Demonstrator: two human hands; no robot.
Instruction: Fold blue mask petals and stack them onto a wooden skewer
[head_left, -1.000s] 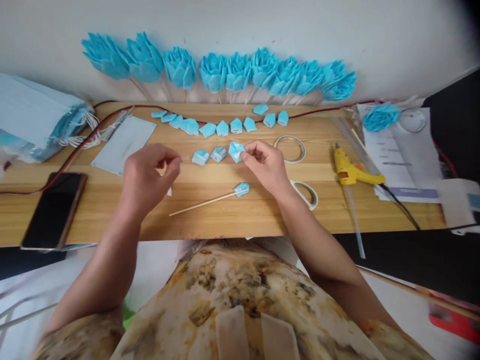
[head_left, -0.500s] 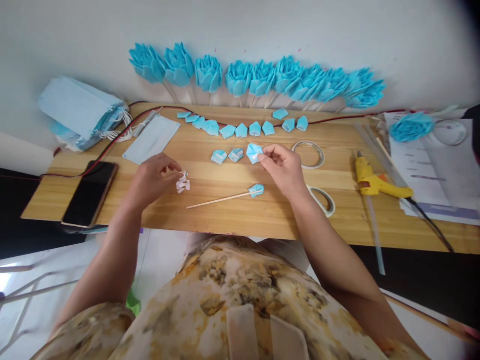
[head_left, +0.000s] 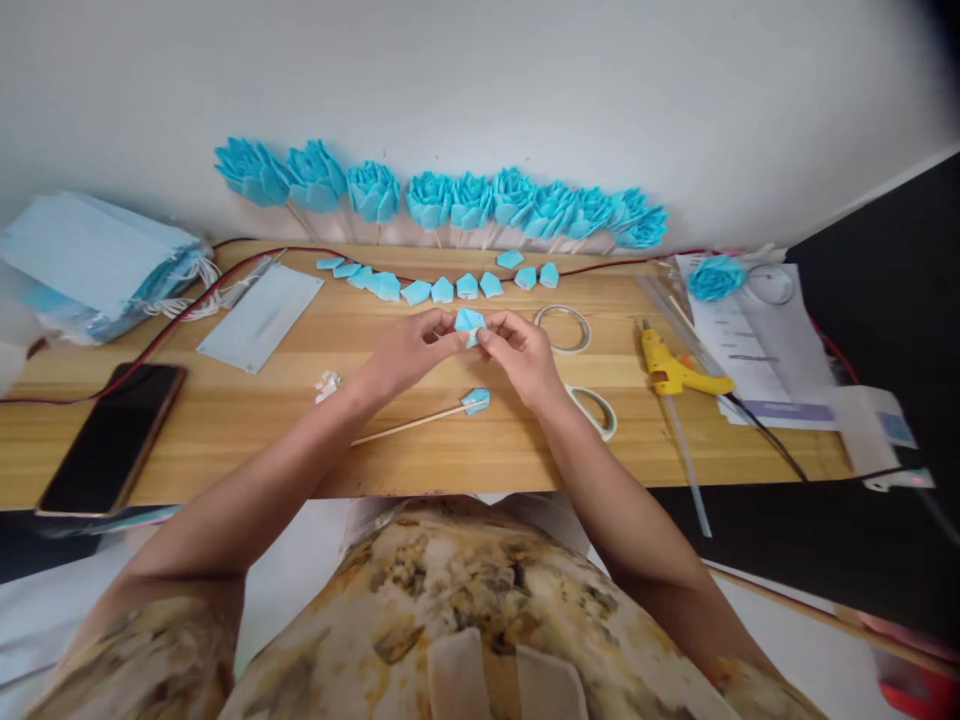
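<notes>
Blue folded piece (head_left: 469, 320): left grip (head_left: 409, 352) and right grip (head_left: 527, 362) both pinch it. A thin stick (head_left: 416, 424) lies nearside of them.

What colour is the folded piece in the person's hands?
The folded piece is light blue, seen in the head view.

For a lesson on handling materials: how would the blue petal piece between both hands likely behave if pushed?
The blue petal piece probably bends easily: it looks thin. Its angular outline makes rolling unlikely. Small, so likely light.
</notes>
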